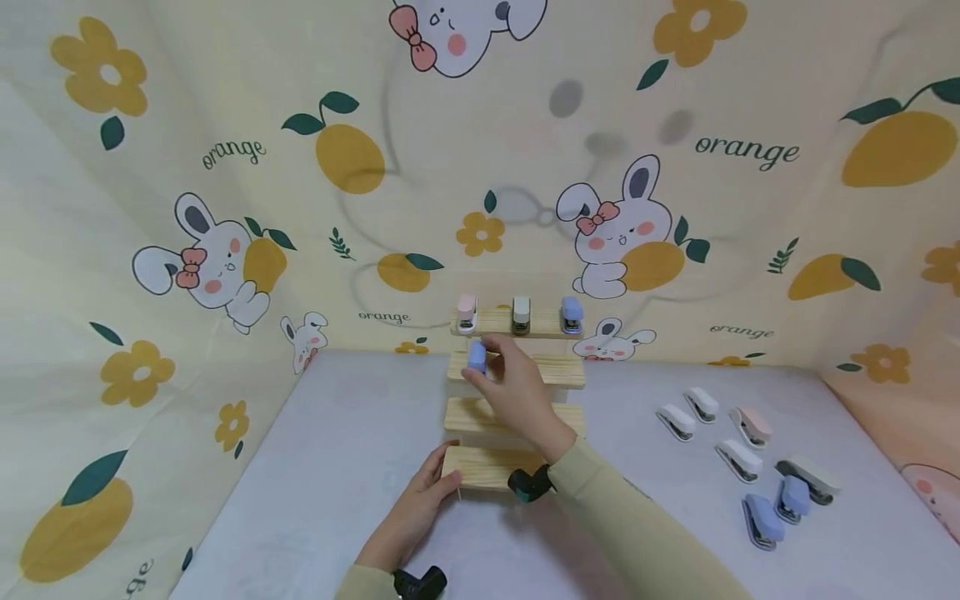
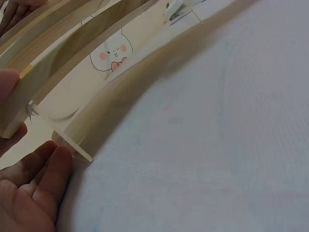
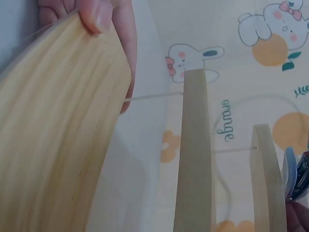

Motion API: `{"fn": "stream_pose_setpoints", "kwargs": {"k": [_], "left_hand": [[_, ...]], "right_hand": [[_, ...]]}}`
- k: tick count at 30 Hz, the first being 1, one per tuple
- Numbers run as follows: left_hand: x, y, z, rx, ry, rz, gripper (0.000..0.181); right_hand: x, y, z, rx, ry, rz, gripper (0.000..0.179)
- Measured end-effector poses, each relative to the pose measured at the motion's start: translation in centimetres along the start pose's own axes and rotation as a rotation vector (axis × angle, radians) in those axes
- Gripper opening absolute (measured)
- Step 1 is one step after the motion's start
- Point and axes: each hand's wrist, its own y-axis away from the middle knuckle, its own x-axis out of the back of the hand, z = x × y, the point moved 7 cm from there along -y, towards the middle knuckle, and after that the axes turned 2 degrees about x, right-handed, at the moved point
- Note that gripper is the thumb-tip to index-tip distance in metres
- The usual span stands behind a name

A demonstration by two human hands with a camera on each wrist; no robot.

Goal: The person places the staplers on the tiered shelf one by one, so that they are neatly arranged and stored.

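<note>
A tiered wooden rack [image 1: 491, 468] stands in the middle of the table. My right hand [image 1: 517, 396] pinches a small blue stapler [image 1: 477, 356] at the left end of the second shelf from the top. In the right wrist view this stapler [image 3: 290, 169] shows at the shelf edge, mostly cut off by the frame. My left hand [image 1: 422, 500] grips the left end of the lowest shelf, thumb on its top. Along the top shelf stand a pink stapler [image 1: 467, 313], a white stapler [image 1: 521, 315] with a dark base and a blue stapler [image 1: 572, 314].
Loose staplers lie on the table to the right: several white ones [image 1: 740, 460], a pink one [image 1: 752, 427] and two blue ones [image 1: 763, 521]. A patterned cloth backdrop [image 1: 480, 125] rises close behind the rack. Thin pale rods [image 2: 63, 133] join the shelves at their ends.
</note>
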Motion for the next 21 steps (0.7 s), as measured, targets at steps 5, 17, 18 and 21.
{"fn": "stream_pose_setpoints", "kwargs": {"k": [5,17,18,21], "left_hand": [[0.06,-0.05,0.0,-0.008,-0.007,-0.006,0.068],[0.08,0.07,0.0,-0.022,-0.036,-0.008,0.065],[0.07,0.07,0.05,-0.029,-0.036,-0.009,0.065],[0.09,0.0,0.0,-0.032,-0.03,-0.007,0.064]], "right_hand": [[-0.67,-0.55,-0.22,0.016,0.087,0.008,0.048],[-0.97,-0.13,-0.26,0.069,0.315,-0.064,0.056],[-0.98,-0.09,-0.25,0.071,0.323,-0.067,0.057],[-1.15,-0.05,-0.13,0.067,0.349,-0.073,0.06]]}}
